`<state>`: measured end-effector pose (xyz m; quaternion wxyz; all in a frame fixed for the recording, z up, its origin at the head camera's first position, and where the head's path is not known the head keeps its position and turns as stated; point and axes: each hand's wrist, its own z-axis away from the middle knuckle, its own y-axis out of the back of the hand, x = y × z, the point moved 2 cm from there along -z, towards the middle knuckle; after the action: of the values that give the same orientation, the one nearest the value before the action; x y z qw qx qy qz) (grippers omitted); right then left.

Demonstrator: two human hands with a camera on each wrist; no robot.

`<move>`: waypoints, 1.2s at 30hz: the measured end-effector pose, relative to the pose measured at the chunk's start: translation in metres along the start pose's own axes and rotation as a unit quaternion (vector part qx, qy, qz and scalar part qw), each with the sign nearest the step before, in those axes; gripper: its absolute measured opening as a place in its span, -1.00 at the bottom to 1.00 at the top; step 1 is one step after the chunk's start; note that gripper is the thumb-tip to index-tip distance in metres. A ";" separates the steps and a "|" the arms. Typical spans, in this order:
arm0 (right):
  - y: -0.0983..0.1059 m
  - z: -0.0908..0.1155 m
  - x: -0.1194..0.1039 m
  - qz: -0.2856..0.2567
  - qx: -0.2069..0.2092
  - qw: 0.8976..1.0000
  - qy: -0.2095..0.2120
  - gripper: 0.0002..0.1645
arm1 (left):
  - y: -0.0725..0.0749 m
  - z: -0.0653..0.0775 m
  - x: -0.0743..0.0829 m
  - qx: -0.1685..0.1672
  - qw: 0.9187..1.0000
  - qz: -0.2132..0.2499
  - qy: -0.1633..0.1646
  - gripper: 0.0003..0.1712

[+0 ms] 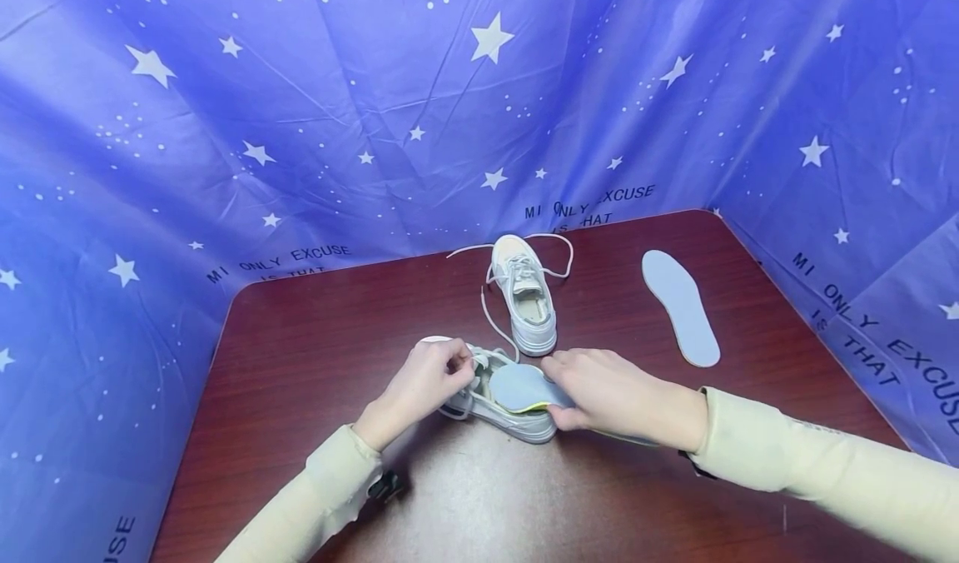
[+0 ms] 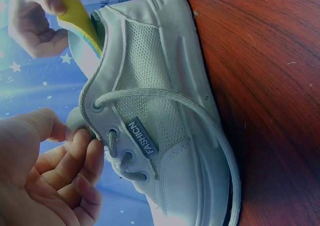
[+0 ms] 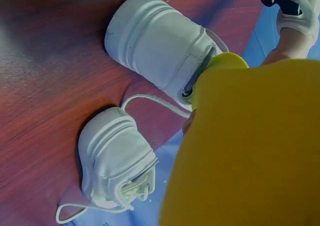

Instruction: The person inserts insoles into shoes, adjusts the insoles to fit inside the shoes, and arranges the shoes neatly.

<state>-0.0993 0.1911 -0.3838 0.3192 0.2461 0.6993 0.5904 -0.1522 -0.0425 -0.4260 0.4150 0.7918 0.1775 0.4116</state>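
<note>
A white lace-up shoe (image 1: pixel 528 430) with mesh sides lies in front of the person, its opening upward. My left hand (image 1: pixel 430 380) pinches the shoe's tongue (image 2: pixel 75 120) between thumb and fingers, beside the loosened laces. In my right hand (image 1: pixel 618 401) is an insole (image 1: pixel 517 388), grey-blue on top and yellow underneath, gripped between thumb and fingers. Its front end sits inside the shoe's opening, slanting down, while the rear part stays above the heel. The yellow underside (image 3: pixel 245 151) fills much of the right wrist view and hides most of that hand.
Behind the first shoe stands a second white shoe (image 1: pixel 535 336) with its laces spread loose. Another grey-blue insole (image 1: pixel 682 309) lies flat at the right of the dark red wooden table (image 1: pixel 322 330). A blue star-patterned curtain (image 1: pixel 360 72) hangs around the table's far sides.
</note>
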 end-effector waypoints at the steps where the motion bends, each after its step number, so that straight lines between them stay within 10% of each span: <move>1: 0.000 -0.001 -0.001 -0.003 -0.003 1.000 0.000 -0.72 | 0.000 0.000 0.000 0.002 1.000 -0.001 -0.003 -0.89; 36: -0.009 -0.027 -0.012 0.021 -0.018 1.000 0.001 -0.74 | -0.006 0.000 -0.001 0.021 0.999 -0.006 -0.048 -0.86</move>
<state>-0.1108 0.1631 -0.3878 0.3103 0.2538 0.6839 0.6096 -0.1522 -0.0396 -0.4314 0.4087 0.8181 0.1710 0.3668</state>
